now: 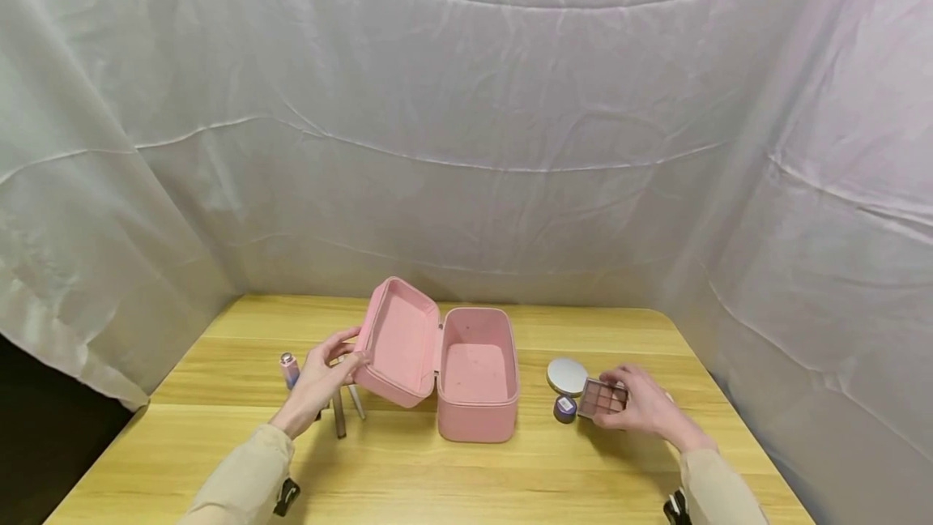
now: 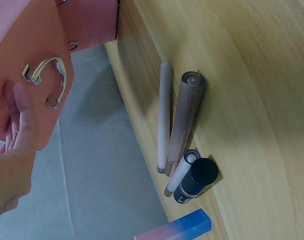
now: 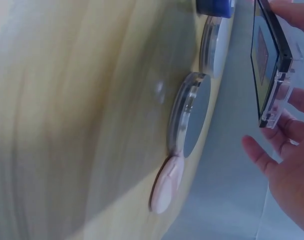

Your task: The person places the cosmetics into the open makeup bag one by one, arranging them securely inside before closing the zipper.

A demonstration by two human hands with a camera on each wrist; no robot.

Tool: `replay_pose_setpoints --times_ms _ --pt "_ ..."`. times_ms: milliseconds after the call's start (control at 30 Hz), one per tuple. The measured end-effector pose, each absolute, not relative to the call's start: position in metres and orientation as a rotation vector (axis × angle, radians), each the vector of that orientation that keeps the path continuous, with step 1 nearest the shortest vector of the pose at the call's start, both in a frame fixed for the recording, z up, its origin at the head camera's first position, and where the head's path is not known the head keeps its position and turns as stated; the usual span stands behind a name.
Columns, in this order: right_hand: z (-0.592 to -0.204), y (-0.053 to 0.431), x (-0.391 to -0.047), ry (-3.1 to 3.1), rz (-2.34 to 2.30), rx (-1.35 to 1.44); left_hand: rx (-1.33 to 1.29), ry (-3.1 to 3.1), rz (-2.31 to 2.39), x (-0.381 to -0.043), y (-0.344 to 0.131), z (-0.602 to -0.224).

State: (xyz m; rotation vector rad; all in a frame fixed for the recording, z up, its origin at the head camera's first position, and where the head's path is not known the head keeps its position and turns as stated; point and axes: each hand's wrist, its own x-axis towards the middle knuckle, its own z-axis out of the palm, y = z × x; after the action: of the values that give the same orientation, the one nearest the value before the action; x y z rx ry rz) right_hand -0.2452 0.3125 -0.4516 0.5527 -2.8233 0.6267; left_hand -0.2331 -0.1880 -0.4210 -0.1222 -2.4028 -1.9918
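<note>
A pink cosmetic case (image 1: 477, 421) stands on the table with its lid (image 1: 401, 339) swung out to the left. My left hand (image 1: 321, 379) grips the lid's outer left side, thumb near the rim; in the left wrist view its fingers lie beside the silver handle (image 2: 62, 80). Toward the table's right side, my right hand (image 1: 641, 405) holds an eyeshadow palette (image 1: 602, 398) by its edges, tilted with the pans facing up. The right wrist view shows the palette's dark underside (image 3: 265, 60) and clear lid edge, raised off the table.
Close to the palette lie a round silver compact (image 1: 567, 376) and a dark purple jar (image 1: 564, 409). A flat pink item (image 3: 167, 186) touches a round mirror-like disc (image 3: 194, 117). Left of the case are a brown tube (image 2: 184, 122), a pale pen (image 2: 164, 115), a black-capped tube (image 2: 196, 180) and a pink-blue box (image 2: 184, 226).
</note>
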Motion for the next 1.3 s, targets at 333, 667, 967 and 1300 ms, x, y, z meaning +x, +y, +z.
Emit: replay_pose_setpoints --times_ms 333,667,967,1300 --pt "-0.435 0.303 -0.263 -2.794 0.638 0.640 -0.142 -2.412 -2.012 -0.232 -0.190 -0.419" --pt "-0.415 0.284 -0.277 -2.811 0.723 0.693 -0.156 -2.434 -2.001 -0.232 -0.190 -0.414" --pt "-0.400 0.263 -0.288 -2.783 0.753 0.751 -0.172 -2.438 -1.975 -0.232 -0.189 -0.411" --pt "-0.385 0.238 -0.303 -2.800 0.794 0.831 -0.187 -2.446 -1.969 -0.234 -0.189 -0.410"
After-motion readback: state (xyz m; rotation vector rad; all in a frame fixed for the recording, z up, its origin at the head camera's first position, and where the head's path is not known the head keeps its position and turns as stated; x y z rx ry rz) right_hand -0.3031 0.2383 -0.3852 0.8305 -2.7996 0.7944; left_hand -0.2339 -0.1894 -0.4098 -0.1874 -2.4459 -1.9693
